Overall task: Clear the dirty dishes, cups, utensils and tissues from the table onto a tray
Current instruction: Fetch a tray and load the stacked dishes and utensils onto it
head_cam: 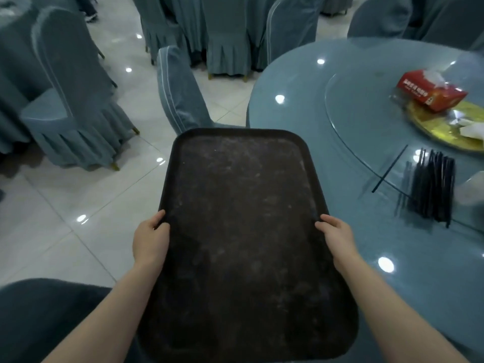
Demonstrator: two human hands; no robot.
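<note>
You've got the dark tray (243, 218) held out in front of you, left hand (150, 238) curled round its left rim and right hand (337, 241) on the right rim, nothing on it. Its right side overlaps the edge of the round blue counter (301, 121). A bundle of black chopsticks (432, 187) lies over there, with a red tissue box (432, 90) further back on the glass turntable (361, 108).

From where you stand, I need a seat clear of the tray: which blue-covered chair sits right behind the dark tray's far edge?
The blue fabric-covered chair with white piping, touching the dark rectangular tray's far rim; others stand apart.
</note>
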